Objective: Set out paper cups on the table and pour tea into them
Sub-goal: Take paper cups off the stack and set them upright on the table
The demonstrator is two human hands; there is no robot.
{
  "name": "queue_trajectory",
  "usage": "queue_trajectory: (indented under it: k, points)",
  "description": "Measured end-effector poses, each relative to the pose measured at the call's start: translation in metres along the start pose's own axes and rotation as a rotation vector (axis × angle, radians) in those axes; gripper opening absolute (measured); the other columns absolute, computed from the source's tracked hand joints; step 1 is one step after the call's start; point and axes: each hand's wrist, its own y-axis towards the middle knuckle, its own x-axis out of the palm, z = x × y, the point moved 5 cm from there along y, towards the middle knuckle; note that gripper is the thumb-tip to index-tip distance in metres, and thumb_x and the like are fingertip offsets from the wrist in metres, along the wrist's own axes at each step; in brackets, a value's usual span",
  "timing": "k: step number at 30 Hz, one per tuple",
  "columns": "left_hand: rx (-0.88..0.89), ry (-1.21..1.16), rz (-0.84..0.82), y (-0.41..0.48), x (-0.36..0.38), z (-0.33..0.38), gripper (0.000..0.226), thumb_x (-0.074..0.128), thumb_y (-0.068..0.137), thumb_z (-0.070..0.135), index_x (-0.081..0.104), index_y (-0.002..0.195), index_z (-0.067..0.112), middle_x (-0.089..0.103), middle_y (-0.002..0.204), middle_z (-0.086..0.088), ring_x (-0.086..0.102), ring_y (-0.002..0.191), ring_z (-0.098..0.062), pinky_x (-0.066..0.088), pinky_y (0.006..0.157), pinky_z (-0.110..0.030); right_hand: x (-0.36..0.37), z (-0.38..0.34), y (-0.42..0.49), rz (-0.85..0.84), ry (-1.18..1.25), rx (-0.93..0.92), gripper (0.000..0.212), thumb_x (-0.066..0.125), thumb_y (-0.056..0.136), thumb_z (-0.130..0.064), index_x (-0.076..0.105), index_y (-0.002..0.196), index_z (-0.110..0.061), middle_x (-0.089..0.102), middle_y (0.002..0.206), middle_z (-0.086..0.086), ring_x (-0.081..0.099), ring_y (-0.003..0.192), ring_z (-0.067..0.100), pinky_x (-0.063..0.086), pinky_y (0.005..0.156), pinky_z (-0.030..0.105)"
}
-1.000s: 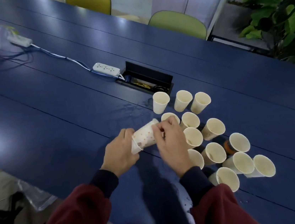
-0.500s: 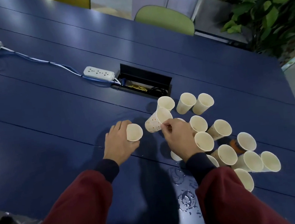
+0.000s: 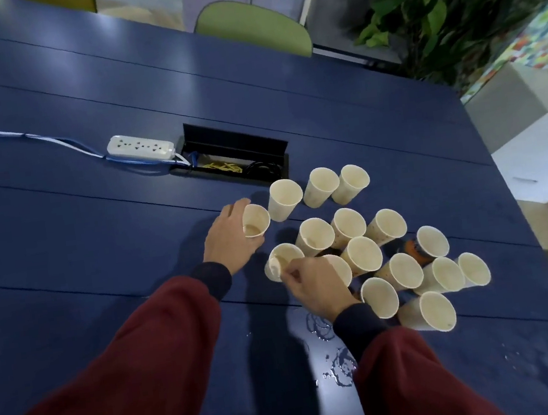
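A person is leaning over a dark blue table (image 3: 76, 214), seen from above, both arms in dark red sleeves; the left hand (image 3: 230, 238) is curling its fingers around the side of 1 upright paper cup (image 3: 256, 221), which is standing at the left edge of the group; the right hand (image 3: 313, 287) is pinching the rim of a second cup (image 3: 282, 258) between thumb and fingertips, and it looks as if another cup is nesting inside it, though that is hard to tell. More than 10 other cups (image 3: 363, 255) are crowding together just to the right, mouths up, many touching; nothing to pour tea from is showing.

Several things could be going wrong from here. The cups are sitting so close that the right sleeve (image 3: 407, 380), hovering over them, could be tipping 1 and toppling its neighbours; a stuck nested cup could be coming free with a jerk. Wet patches (image 3: 336, 361) are glistening near the person's edge of the table; a paper base set there could be softening or sliding. An open cable box (image 3: 234, 150) and a white power strip (image 3: 140, 147) are lying just beyond the cups; spilled tea could be running into them.
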Motion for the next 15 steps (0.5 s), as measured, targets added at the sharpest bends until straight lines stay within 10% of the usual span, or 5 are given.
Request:
queue_trajectory:
  k: [5,15]
  points:
    - [-0.006,-0.015,-0.086,0.008,0.011,0.011,0.092,0.082,0.074,0.037,0.033,0.150,0.024,0.043,0.145,-0.006,0.046,0.128,-0.030,0.044,0.102,-0.051,-0.015,0.004,-0.010,0.153,0.131,-0.012,0.019,0.060,0.093,-0.026,0.073,0.088,-0.013,0.073,0.079,0.007,0.066,0.074,0.028,0.051,0.069,0.042]
    - [0.115,-0.075,0.264,-0.008,-0.009,0.055,0.038,0.069,0.077,0.014,0.057,0.113,0.013,0.058,0.114,-0.002,0.055,0.106,-0.025,0.047,0.089,-0.041,-0.051,0.023,-0.018,0.454,0.231,-0.031,0.011,0.064,0.092,-0.018,0.072,0.090,-0.012,0.073,0.087,0.002,0.066,0.076,0.019,0.052,0.069,0.036]
